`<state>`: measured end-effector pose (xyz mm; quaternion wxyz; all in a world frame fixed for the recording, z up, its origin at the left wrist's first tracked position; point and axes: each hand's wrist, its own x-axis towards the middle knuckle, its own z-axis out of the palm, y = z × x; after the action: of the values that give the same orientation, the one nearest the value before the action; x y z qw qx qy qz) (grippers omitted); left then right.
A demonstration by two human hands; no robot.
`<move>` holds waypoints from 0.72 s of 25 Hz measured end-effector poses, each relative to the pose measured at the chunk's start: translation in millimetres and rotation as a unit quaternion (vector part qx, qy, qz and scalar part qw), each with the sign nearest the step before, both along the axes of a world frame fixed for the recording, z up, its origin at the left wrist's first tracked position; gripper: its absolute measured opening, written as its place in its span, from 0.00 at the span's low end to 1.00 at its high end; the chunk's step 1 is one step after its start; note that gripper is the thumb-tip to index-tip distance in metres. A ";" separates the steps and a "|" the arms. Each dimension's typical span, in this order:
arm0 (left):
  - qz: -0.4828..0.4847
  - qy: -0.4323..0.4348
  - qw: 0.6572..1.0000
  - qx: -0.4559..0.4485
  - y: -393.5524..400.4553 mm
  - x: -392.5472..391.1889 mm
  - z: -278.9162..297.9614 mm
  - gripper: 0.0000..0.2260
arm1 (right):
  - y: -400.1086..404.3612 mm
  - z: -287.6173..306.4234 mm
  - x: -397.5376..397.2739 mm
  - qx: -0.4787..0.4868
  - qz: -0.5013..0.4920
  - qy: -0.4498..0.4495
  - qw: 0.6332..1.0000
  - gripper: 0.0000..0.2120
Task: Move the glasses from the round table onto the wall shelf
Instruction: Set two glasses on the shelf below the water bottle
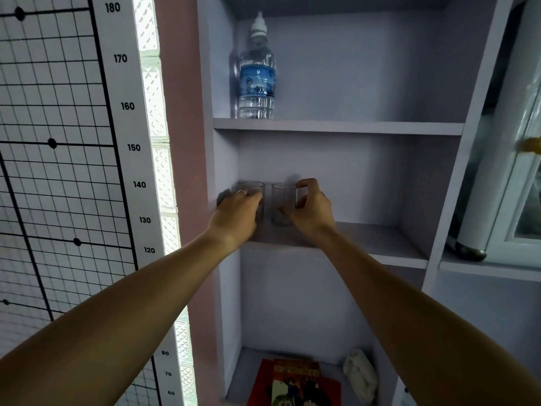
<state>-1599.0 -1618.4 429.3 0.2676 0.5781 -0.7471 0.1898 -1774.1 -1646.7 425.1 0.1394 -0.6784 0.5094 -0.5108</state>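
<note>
Two clear drinking glasses stand side by side on the middle board of the pale lilac wall shelf (380, 244). My left hand (238, 210), a ring on one finger, wraps around the left glass (254, 187) near the shelf's left wall. My right hand (311, 208) grips the right glass (281, 200) from its right side, thumb low and fingers over the rim. Both glasses are upright and seem to rest on the board. The round table is out of view.
A water bottle (257, 74) stands on the board above. Books (295, 382) and a white crumpled object (361, 375) lie on the lowest board. A height chart (128, 148) hangs at left; a white cabinet door (521, 200) is at right. The middle board's right half is bare.
</note>
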 end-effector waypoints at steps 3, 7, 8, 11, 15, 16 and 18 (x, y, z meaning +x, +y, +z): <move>0.013 -0.005 1.000 0.007 -0.2 -0.9 -0.8 0.13 | 1.5 -0.4 2.0 0.005 0.006 -0.010 1.000 0.21; 0.022 -0.002 0.999 0.024 0.4 -2.2 -1.2 0.12 | 0.6 -3.0 1.6 0.026 0.002 -0.013 1.000 0.23; 0.023 -0.002 0.999 0.029 0.5 -2.6 -1.2 0.12 | 0.5 -4.1 0.4 0.033 0.003 -0.017 0.999 0.24; 0.032 0.000 0.999 0.038 1.7 -4.1 -1.5 0.13 | -0.6 -6.8 -2.3 0.041 0.008 -0.029 0.999 0.21; 0.032 0.000 0.998 0.046 5.7 -5.8 0.4 0.08 | 2.2 -6.9 -0.9 0.017 0.014 0.004 1.000 0.17; 0.029 0.004 0.998 0.048 6.8 -5.8 1.0 0.08 | 2.9 -6.9 0.0 0.011 0.016 0.011 1.000 0.17; 0.027 0.002 0.999 0.046 6.7 -4.9 1.5 0.08 | 3.2 -7.1 1.9 0.001 0.017 0.021 1.000 0.17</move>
<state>-1603.9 -1611.7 430.8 0.2370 0.6100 -0.7387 0.1617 -1772.3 -1643.5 417.9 0.1381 -0.6977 0.5009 -0.4932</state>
